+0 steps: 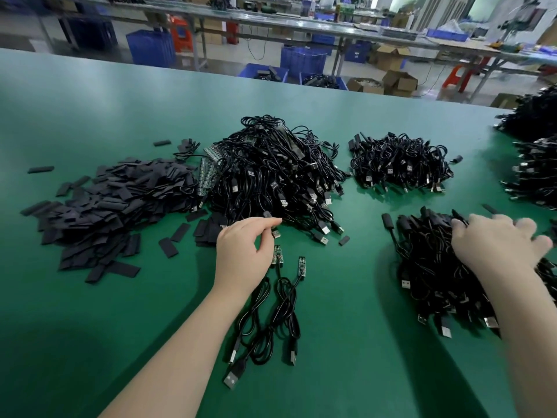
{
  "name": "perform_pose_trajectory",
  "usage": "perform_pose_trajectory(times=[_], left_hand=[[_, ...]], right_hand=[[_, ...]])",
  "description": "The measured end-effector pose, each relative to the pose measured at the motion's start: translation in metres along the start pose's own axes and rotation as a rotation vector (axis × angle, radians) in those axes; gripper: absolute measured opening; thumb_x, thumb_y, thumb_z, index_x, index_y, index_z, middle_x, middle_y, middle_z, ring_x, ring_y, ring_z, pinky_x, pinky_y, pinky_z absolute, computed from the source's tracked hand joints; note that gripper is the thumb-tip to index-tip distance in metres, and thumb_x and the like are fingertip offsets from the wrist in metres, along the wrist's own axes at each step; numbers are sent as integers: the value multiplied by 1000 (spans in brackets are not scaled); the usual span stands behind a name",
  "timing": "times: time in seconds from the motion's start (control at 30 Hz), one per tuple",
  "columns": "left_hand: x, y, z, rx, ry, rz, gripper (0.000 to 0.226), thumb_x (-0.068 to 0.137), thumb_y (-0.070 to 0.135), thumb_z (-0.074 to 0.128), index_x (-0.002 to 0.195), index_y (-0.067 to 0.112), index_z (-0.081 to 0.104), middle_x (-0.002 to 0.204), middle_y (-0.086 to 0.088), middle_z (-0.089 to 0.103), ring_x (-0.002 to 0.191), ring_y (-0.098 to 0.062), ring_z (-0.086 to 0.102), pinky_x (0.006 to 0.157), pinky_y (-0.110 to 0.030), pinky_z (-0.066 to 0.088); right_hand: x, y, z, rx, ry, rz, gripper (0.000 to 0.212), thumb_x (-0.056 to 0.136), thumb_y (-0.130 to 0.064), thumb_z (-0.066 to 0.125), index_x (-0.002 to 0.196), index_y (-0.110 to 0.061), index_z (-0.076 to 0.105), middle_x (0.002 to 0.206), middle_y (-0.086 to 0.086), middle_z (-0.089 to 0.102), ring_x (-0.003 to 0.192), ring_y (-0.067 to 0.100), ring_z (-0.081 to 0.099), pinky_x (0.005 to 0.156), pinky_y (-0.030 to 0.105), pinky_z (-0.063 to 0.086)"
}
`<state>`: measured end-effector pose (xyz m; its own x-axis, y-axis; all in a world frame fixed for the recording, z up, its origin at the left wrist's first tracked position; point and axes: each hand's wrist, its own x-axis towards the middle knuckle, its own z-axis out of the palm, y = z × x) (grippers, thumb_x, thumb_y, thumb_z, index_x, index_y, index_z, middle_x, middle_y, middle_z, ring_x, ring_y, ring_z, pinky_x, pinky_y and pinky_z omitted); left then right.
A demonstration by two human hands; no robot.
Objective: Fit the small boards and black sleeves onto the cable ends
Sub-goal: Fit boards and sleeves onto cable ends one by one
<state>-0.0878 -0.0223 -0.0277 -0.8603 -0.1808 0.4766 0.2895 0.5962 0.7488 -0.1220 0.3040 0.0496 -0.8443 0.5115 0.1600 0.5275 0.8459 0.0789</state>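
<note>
My left hand (244, 251) reaches to the near edge of the big heap of black USB cables (271, 170), index finger stretched out, thumb apart, nothing clearly gripped. Just below it lie two loose cables (280, 315) with small green boards (301, 266) on their ends; one board (276, 255) is partly under my hand. My right hand (497, 239), blurred, lies with spread fingers on a pile of cables with black sleeves fitted (434, 276). A heap of flat black sleeves (114, 206) sits at the left, and strips of boards (206, 173) lie between it and the cable heap.
A second pile of sleeved cables (401, 164) lies further back, and more cable piles (533, 164) at the right edge. All rest on a green table (90, 116). Stray sleeves (168, 247) are scattered nearby. Blue crates (301, 60) and boxes stand beyond the far edge.
</note>
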Motion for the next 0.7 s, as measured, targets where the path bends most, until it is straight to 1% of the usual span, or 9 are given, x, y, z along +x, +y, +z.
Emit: perform_pose_trajectory(times=[0.07, 0.13, 0.2, 0.27, 0.3, 0.37, 0.5, 0.6, 0.7], left_hand=[[0, -1, 1, -5, -6, -4, 27, 92, 4, 57, 106, 19, 75, 105, 13, 71, 103, -8, 65, 96, -47, 48], [-1, -2, 2, -14, -10, 2, 27, 92, 5, 57, 107, 20, 75, 101, 16, 70, 99, -2, 64, 92, -40, 52], [-2, -3, 3, -37, -33, -16, 29, 93, 5, 57, 107, 23, 74, 98, 20, 68, 97, 2, 62, 88, -25, 52], [-3, -5, 4, -60, -72, -41, 30, 94, 6, 56, 107, 27, 74, 98, 19, 68, 98, 3, 61, 84, -18, 50], [-3, -6, 5, -67, -86, -41, 30, 94, 7, 56, 107, 27, 73, 98, 18, 69, 97, 2, 61, 83, -18, 50], [-4, -8, 5, -73, -111, -36, 30, 93, 7, 56, 107, 27, 73, 98, 16, 69, 95, 1, 62, 81, -20, 51], [-4, -9, 4, -67, -154, -27, 31, 94, 7, 56, 109, 28, 73, 100, 17, 68, 93, 0, 62, 80, -23, 53], [-5, -9, 5, -76, -177, -28, 30, 94, 8, 56, 109, 28, 73, 100, 19, 67, 92, 1, 62, 79, -23, 53], [-6, -8, 7, -106, -162, -22, 30, 95, 10, 55, 111, 29, 72, 99, 19, 67, 94, 3, 61, 80, -21, 52]], right_hand=[[-11, -12, -10, 48, 163, -105, 40, 99, -43, 48, 124, -15, 63, 125, 18, 60, 120, 37, 46, 97, 46, 33], [-35, -33, -18, 178, 266, -333, 39, 94, -42, 58, 126, -20, 64, 117, 13, 68, 107, 33, 58, 90, 44, 41], [-66, -60, -19, 403, 114, -583, 39, 93, -43, 61, 128, -25, 64, 117, 4, 70, 104, 27, 63, 86, 38, 47], [-93, -88, -5, 558, -177, -710, 43, 93, -46, 61, 132, -27, 62, 124, -2, 66, 112, 19, 59, 94, 33, 46], [-103, -99, 4, 587, -287, -726, 47, 93, -48, 60, 135, -26, 60, 129, -1, 62, 117, 18, 56, 98, 31, 43], [-114, -114, 25, 530, -368, -738, 52, 94, -49, 60, 139, -22, 56, 136, 2, 53, 125, 22, 48, 101, 31, 39], [-111, -119, 42, 589, -446, -680, 46, 86, -49, 71, 123, -24, 61, 123, 0, 48, 120, 20, 46, 94, 28, 38], [-108, -117, 41, 692, -479, -630, 33, 81, -41, 79, 99, -26, 56, 109, -4, 58, 101, 15, 54, 83, 26, 41], [-108, -109, 28, 1080, -572, -489, 23, 82, -22, 80, 88, -20, 58, 80, -2, 70, 73, 16, 63, 66, 28, 51]])
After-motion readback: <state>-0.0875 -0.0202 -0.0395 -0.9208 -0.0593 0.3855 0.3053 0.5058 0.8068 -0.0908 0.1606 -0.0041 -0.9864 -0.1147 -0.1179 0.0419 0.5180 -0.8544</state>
